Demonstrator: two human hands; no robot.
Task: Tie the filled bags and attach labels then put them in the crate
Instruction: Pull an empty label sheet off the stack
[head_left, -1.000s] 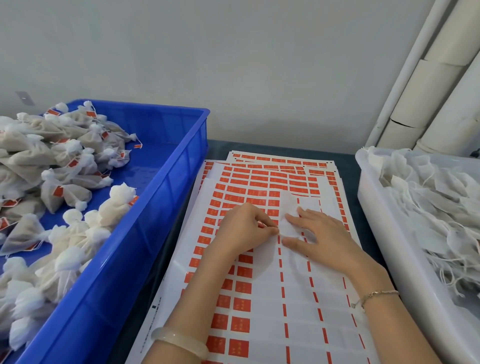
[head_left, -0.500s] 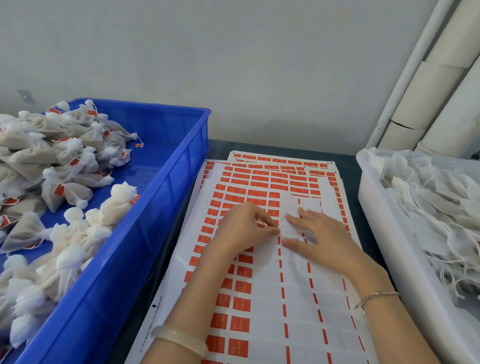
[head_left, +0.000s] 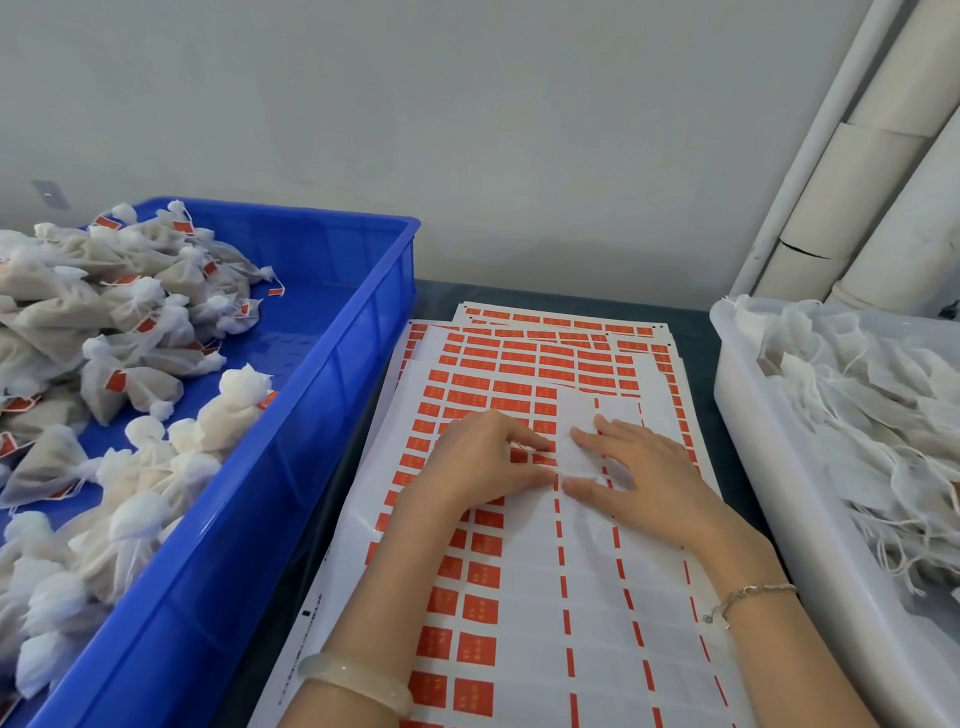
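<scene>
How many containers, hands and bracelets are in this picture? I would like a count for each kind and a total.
Blue crate: 1
White bin: 1
Hands: 2, the left hand and the right hand
Bracelets: 2, a pale bangle and a thin chain
Total: 6

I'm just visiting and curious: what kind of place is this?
Probably a small hand-packing workshop. A blue crate holds a heap of tied, labelled mesh bags. Sheets of orange stickers lie beside it, and a white tub holds flat bags with strings.
</scene>
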